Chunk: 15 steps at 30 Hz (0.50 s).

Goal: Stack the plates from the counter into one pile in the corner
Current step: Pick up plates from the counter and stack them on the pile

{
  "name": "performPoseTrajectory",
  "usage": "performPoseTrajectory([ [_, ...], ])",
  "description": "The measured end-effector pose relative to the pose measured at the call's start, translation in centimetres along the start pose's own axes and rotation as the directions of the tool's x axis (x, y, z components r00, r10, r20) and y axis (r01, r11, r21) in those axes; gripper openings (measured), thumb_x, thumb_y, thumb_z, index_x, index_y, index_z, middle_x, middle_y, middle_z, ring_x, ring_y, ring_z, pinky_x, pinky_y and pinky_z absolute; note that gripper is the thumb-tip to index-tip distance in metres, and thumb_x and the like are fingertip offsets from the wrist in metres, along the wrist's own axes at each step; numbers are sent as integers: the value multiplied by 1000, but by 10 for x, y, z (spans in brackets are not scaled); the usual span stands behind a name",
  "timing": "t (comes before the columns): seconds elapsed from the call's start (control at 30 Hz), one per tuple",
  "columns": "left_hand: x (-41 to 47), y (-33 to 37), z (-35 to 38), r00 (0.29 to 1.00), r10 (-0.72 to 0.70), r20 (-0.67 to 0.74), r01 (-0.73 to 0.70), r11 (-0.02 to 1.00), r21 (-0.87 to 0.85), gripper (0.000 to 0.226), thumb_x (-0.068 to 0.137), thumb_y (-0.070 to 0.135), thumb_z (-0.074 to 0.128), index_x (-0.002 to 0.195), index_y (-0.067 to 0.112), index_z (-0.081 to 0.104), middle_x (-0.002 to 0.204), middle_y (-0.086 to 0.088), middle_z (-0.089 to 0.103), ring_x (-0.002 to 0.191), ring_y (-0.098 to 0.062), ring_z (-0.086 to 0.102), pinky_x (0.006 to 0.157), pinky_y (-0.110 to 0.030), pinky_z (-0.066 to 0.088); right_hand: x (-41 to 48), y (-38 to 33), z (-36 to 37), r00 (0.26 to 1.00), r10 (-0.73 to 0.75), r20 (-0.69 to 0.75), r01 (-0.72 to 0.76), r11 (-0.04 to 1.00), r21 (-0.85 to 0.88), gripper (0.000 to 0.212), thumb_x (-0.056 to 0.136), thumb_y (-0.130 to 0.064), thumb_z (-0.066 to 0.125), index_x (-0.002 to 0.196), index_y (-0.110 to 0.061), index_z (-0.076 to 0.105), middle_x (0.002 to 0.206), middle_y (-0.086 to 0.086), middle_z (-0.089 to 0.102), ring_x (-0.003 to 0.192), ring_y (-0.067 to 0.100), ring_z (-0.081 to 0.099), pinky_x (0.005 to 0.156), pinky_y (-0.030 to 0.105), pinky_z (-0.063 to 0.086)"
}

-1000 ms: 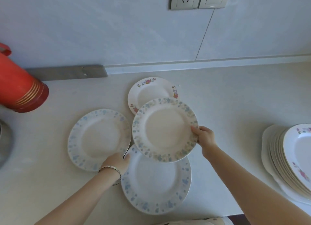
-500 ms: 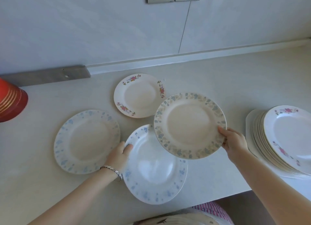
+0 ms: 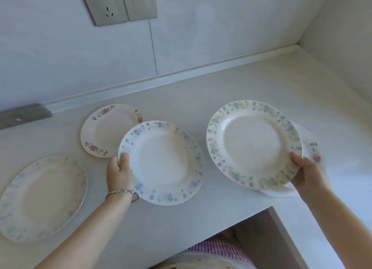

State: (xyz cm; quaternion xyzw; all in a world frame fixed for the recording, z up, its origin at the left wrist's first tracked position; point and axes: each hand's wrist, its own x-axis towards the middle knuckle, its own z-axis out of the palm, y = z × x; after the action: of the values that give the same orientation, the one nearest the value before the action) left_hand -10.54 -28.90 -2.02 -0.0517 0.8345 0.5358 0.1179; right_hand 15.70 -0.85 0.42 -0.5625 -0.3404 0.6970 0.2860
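My right hand (image 3: 308,173) grips the near rim of a plate with a blue-green flower border (image 3: 253,144), held over the pile of plates (image 3: 311,148) at the right, which it mostly hides. My left hand (image 3: 119,173) grips the left rim of a blue-flowered plate (image 3: 163,164), lifted and overlapping a small red-flowered plate (image 3: 106,130) on the counter. Another pale blue-flowered plate (image 3: 42,196) lies flat at the far left.
The counter (image 3: 221,91) runs into a wall corner at the upper right. Its front edge steps back at the lower right. A socket and switch (image 3: 118,4) sit on the wall, and a grey metal strip (image 3: 22,115) lies at the back left.
My right hand has carried its plate right, over the pile. My left hand has taken hold of the blue-flowered plate and lifted it toward the right. The view has swung right; the red flask is gone from view.
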Motion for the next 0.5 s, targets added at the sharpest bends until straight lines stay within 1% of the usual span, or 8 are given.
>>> performPoseTrajectory([
  [0.07,-15,12,29,996,-3,-85,-1,999,-42,30,93,19,41,65,10,38,62,-2,39,73,-21,42,65,-28,31,9,-12,-34,999,-17,-39,17,1000,13,17,88,-6,53,74,-16,58,53,-10,69,48,5,65,49,21,56],
  [0.13,-33,24,57,989,-38,-145,24,995,-97,23,94,19,40,74,7,43,65,-2,43,76,-20,44,63,-23,30,20,-21,-66,996,-23,-89,23,1000,-1,18,88,-6,53,71,-12,55,47,-7,66,43,7,64,44,20,54],
  [0.23,-53,39,96,977,-122,-176,86,976,-198,31,94,20,39,63,15,40,63,2,42,77,-20,45,63,-29,36,36,-30,-103,990,-17,-142,12,999,-40,17,88,-7,55,71,-10,55,43,-7,64,40,7,62,41,18,53],
  [0.3,-62,47,116,973,-146,-179,100,965,-241,30,93,19,38,64,14,42,63,3,44,76,-22,46,64,-30,39,47,-36,-119,986,-17,-163,8,998,-57,15,87,-7,56,72,-11,57,42,-7,64,38,6,61,40,17,52],
  [0.37,-70,54,132,967,-154,-201,104,966,-238,31,93,20,38,63,14,42,63,2,45,77,-21,46,68,-30,38,58,-41,-127,986,-24,-166,9,996,-88,16,87,-7,57,71,-10,57,39,-7,62,36,5,59,38,16,50],
  [0.43,-77,60,144,961,-146,-233,97,973,-209,35,93,22,39,58,18,36,64,-1,45,78,-20,46,69,-29,36,67,-43,-132,986,-25,-164,5,993,-121,18,87,-6,58,69,-8,57,37,-7,60,35,5,58,38,15,49],
  [0.5,-82,66,152,961,-132,-243,82,975,-207,36,93,23,40,57,19,35,63,-2,44,76,-20,45,68,-30,36,74,-44,-133,988,-15,-156,-10,988,-155,18,87,-7,58,69,-7,57,41,-3,61,45,13,61,39,16,50],
])
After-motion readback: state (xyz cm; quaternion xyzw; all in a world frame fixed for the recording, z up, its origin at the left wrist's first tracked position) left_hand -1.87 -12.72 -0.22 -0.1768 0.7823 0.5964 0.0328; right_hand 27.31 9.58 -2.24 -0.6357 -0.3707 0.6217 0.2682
